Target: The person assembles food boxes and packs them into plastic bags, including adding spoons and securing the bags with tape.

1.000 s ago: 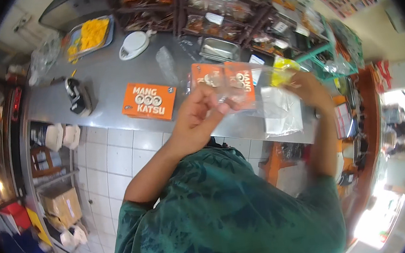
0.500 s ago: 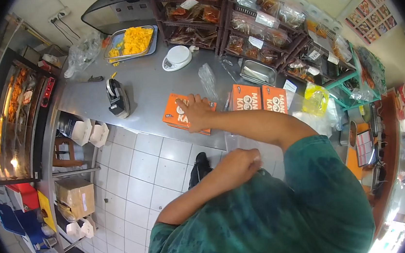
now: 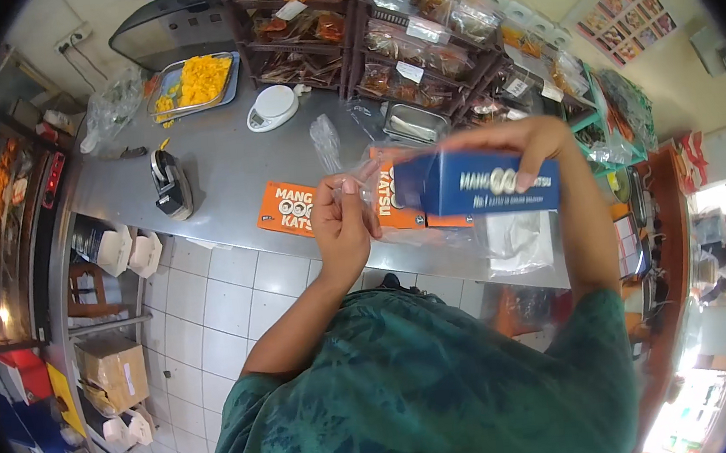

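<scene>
A blue printed box (image 3: 455,184) is up over the counter, gripped along its upper side and front by my right hand (image 3: 539,147). My left hand (image 3: 344,224) pinches the edge of a thin clear plastic bag (image 3: 421,237). The bag hangs around the left end of the blue box; blur hides how far the box is inside. An orange box (image 3: 283,208) lies on the steel counter just left of my left hand. A second orange box (image 3: 384,198) stands behind the bag, and another orange box (image 3: 450,221) is mostly covered by the blue one.
White plastic bags (image 3: 519,251) lie at the counter's front right. On the steel counter (image 3: 233,152) are a white scale (image 3: 273,107), a black tape dispenser (image 3: 170,186), a tray of yellow food (image 3: 202,80) and a metal tray (image 3: 414,123). Crates (image 3: 294,50) of packets line the back.
My right hand has left the orange box and now holds up a blue box at the right. My left hand has risen from near my body to the counter and holds a clear bag.
</scene>
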`<state>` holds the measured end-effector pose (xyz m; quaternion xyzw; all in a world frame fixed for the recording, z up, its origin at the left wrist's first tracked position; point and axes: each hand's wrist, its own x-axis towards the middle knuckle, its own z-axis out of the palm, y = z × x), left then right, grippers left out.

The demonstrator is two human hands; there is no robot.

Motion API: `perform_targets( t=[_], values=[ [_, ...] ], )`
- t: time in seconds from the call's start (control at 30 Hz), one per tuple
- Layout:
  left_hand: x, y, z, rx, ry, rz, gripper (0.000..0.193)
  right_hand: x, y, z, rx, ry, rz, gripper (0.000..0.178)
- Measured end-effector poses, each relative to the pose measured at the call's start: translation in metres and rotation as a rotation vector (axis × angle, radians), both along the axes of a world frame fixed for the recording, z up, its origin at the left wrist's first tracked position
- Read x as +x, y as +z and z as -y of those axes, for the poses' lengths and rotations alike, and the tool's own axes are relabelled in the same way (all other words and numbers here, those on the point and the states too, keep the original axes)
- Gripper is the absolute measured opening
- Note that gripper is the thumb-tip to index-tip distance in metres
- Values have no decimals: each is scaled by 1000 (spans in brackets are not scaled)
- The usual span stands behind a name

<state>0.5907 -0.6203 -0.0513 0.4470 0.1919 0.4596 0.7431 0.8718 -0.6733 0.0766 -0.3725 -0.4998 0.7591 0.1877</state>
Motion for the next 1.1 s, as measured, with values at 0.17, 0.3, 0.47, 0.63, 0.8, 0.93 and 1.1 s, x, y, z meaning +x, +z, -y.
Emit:
perform_targets(
  t=[0.17,0.3,0.47,0.63,0.8,0.93,1.1],
  values=[
    [-4,16,25,71,-294,-145,16,-27,-91,22,-63,-314,517,101],
    [20,25,50,314,-460,43,41,-72,-182,4,84,-508,1647,74],
    [17,25,48,293,-490,100,44,-64,-201,41,421,-382,1649,45],
    [-25,19,18,425,-714,-384,32,-63,3,21,502,-308,995,20],
    [-31,-5,34,753,-780,-461,35,-144,-73,-139,938,-85,764,72],
    [-32,-9,42,776,-771,-430,43,-223,-239,-157,481,303,1284,132],
    [-32,-20,30,941,-590,-149,53,-237,-250,-162,574,85,1256,124]
  ],
)
